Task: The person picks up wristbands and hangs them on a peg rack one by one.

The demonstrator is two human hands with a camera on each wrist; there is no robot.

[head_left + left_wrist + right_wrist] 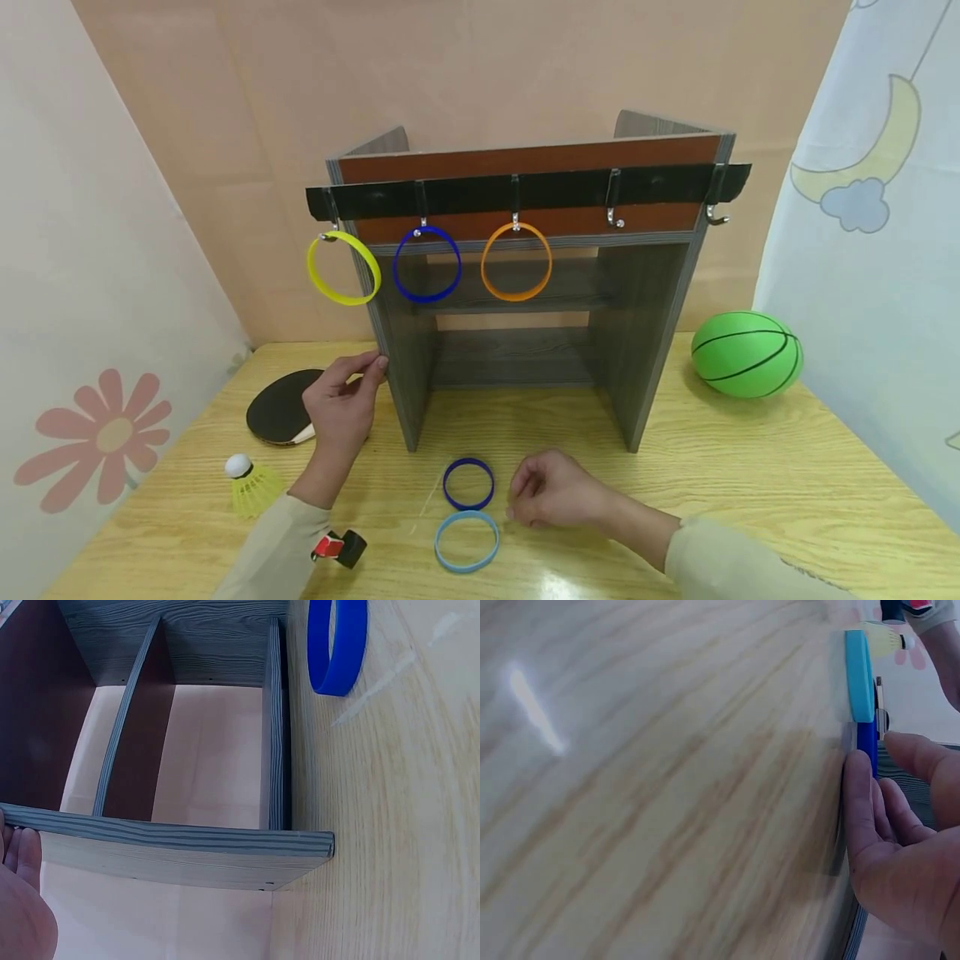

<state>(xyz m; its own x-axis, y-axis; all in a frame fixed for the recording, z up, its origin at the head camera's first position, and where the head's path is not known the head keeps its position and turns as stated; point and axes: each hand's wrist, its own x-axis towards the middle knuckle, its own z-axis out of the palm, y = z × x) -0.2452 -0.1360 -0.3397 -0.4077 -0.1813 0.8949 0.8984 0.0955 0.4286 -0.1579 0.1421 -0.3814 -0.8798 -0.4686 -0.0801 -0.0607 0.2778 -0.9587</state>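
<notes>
My left hand [345, 404] pinches the front edge of the left side panel of a grey wooden shelf [399, 367]. In the left wrist view, its fingertips [28, 855] lie against that panel's outer side. My right hand [558, 492] is low over the table, just right of a dark blue wristband [447, 493]. Its thumb and fingers are bent and apart, with nothing held. A light blue wristband [467, 569] lies in front of the dark one. Yellow [375, 271], blue [459, 267] and orange [550, 267] wristbands hang from hooks on the shelf's black strip [468, 197].
Two bare hooks [613, 218] are at the strip's right. A green ball [746, 354] sits right of the shelf. A black table tennis bat [281, 407] and a yellow shuttlecock [255, 487] lie at left on the wooden table [757, 492].
</notes>
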